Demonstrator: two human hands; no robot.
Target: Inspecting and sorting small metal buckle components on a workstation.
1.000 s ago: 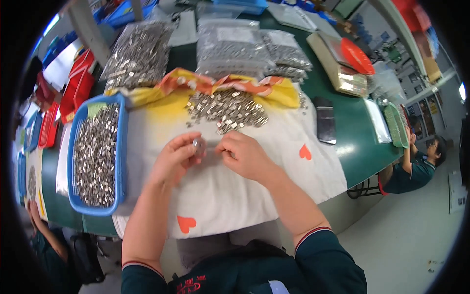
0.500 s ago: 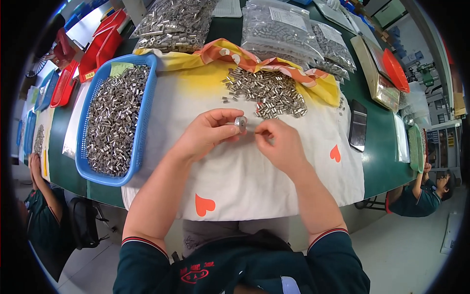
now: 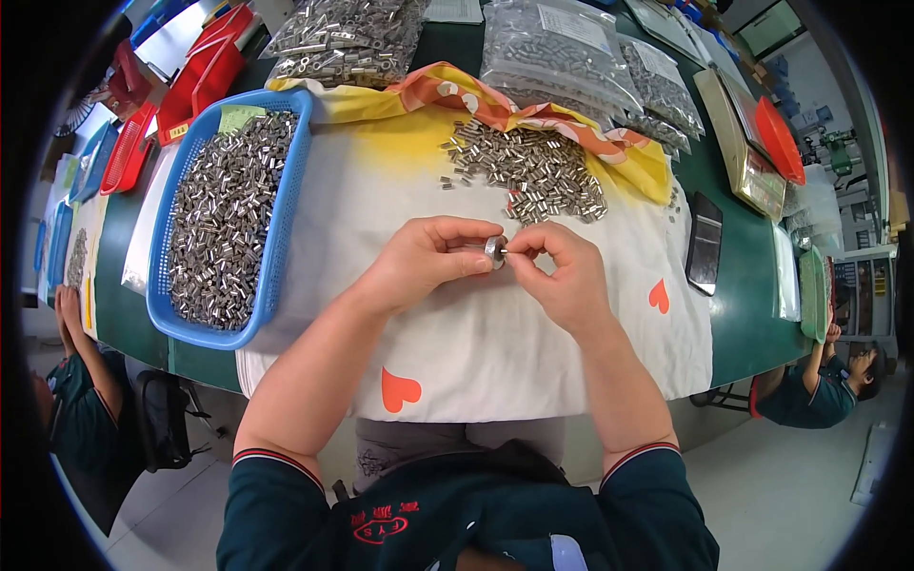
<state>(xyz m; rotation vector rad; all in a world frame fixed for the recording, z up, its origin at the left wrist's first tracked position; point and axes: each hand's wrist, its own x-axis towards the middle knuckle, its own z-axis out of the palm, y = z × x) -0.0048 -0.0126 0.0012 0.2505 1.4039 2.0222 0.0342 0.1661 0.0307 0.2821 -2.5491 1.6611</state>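
In the head view, the left hand (image 3: 427, 259) keeps a closed grip on a round silver metal piece (image 3: 494, 251), the right hand (image 3: 568, 273) pinches an indistinct tiny piece (image 3: 506, 251) at its three-o'clock side, and silver metal cylinders (image 3: 547, 181) lie toward one o'clock.

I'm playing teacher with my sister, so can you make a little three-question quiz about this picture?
1. True or false: the blue basket holds many small metal pieces.
2. Pick one: the hearts on the white cloth are A) green, B) orange-red, C) blue.
3. Which hand pinches the round metal piece?

Key:
1. True.
2. B.
3. The left hand; the right hand is at its other side.
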